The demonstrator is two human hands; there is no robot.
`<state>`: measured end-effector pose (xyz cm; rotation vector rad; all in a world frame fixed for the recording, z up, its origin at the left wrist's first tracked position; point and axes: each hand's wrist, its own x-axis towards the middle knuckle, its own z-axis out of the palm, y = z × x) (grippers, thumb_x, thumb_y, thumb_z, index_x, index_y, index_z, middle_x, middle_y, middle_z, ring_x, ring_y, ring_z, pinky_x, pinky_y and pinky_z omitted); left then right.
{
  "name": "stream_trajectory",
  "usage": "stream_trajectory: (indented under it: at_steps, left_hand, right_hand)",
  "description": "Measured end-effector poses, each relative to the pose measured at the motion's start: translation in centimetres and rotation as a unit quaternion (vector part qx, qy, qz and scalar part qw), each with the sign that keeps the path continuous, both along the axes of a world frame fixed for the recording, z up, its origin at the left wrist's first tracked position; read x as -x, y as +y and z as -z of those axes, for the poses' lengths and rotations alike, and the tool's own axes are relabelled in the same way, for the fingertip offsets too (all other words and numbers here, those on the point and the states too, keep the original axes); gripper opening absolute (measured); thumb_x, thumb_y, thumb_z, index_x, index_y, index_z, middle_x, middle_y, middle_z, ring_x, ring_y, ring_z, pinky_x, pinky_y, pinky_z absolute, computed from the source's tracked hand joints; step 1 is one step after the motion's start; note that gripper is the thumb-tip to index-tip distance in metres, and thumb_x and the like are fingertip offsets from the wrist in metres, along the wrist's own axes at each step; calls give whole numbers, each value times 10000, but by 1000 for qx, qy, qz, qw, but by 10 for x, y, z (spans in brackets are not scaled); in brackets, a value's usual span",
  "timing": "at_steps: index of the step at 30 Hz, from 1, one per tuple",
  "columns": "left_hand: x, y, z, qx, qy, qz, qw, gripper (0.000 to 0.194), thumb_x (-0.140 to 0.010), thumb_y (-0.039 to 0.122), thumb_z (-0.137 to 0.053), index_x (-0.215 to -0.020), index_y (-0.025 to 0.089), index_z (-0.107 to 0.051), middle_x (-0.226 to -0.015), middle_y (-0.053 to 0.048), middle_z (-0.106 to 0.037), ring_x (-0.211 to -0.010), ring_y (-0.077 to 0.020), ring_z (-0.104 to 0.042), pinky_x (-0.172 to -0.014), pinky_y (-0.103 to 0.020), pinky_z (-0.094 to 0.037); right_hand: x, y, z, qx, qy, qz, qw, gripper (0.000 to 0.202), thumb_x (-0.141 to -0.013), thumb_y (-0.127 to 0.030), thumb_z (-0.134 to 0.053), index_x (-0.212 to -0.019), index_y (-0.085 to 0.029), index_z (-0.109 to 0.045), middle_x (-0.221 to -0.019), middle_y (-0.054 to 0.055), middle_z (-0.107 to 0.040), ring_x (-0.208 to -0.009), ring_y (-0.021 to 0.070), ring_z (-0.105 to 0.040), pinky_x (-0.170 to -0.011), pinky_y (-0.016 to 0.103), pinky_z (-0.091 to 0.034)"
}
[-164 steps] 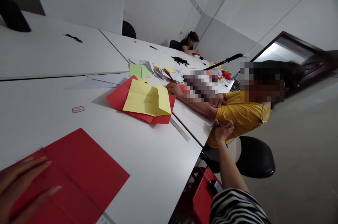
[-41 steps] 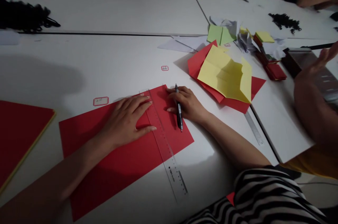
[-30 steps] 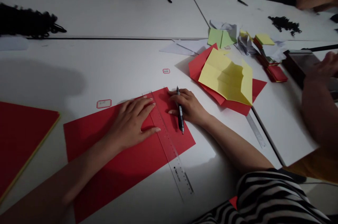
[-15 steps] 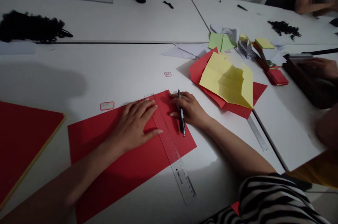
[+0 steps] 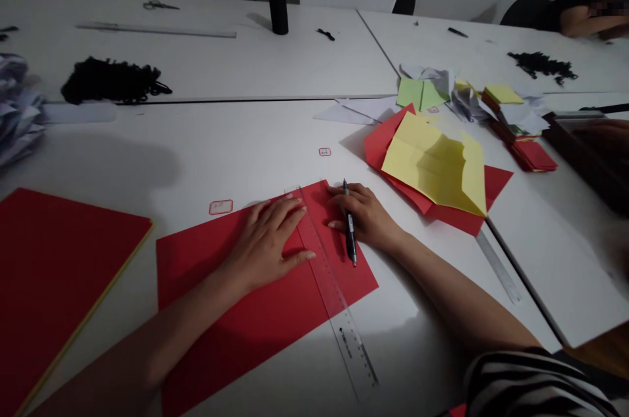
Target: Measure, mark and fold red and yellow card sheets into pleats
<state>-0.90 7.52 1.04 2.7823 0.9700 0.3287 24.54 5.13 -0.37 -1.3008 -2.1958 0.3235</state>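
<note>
A large red paper sheet [image 5: 221,332] lies on the white table, with a clear plastic ruler [image 5: 350,338] across its right part and past its near edge. My left hand [image 5: 270,243] rests on the sheet with fingers spread, its fingertips and thumb on the ruler's left edge. At the sheet's right edge, my right hand [image 5: 363,214] holds a black pen [image 5: 350,233] between its fingers. The pen points away from me, and the hand's fingertips touch the red paper.
Red sheets [image 5: 63,273] lie at the left. Folded yellow paper [image 5: 432,161] sits on red paper at the right, near a metal ruler [image 5: 498,266]. Black cords [image 5: 113,81], scissors [image 5: 160,5] and a black bottle [image 5: 278,8] stand farther back. Other people are at the right.
The whole view has shifted, so things appear lower and farther right, and crumpled paper now shows at the left. My hands, the pen and the ruler keep nearly the same places on the sheet.
</note>
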Motion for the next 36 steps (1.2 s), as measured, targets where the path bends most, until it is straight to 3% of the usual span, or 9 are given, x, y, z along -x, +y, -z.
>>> stream_trajectory:
  at_steps: [36]
  left_hand:
    - [0, 2, 3, -15, 2, 7, 1000, 672, -867, 594, -517, -1376, 168, -409, -1417, -124, -437, -1327, -295, -371, -1113, -481, -223]
  right_hand:
    - [1, -1, -3, 5, -6, 3, 1000, 355, -848, -447, -642, -1093, -197, -583, -1214, 118, -641, -1141, 288, -527, -922, 464, -451]
